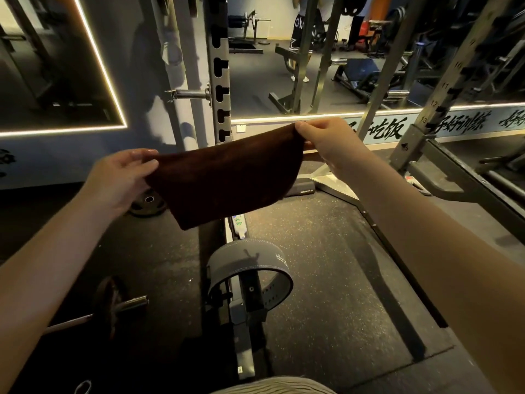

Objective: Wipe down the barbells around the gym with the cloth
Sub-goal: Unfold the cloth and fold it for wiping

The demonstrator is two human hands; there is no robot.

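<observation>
Presently listed: one cloth point(227, 180), dark brown, held spread in the air at chest height, its lower edge hanging free.

Hands, two. The left edge of the cloth is gripped by the left hand point(119, 180), thumb on top and fingers curled beneath. The upper right corner is pinched by the right hand point(329, 146) between thumb and fingertips. Nothing else is held by either.

Barbells, one whole in view. The barbell point(71, 321) is laid on the floor, below and to the left of the cloth and well apart from it. Its long axis is run from the lower left edge up and rightward, with a dark plate mounted near the bare chrome end, which is pointed toward the rack base. It is judged nearer the left hand, so a downward reach to the left is called for.

Bar ends, one: a chrome bar end point(189, 94) is seen jutting left from the rack point(220, 81), above the left hand. Whether a whole barbell is behind it cannot be told.

Also entered: one belt point(250, 265), looped round the rack base, and one loose plate point(147, 201) on the floor beneath the left hand.

No wiping is judged begun.
</observation>
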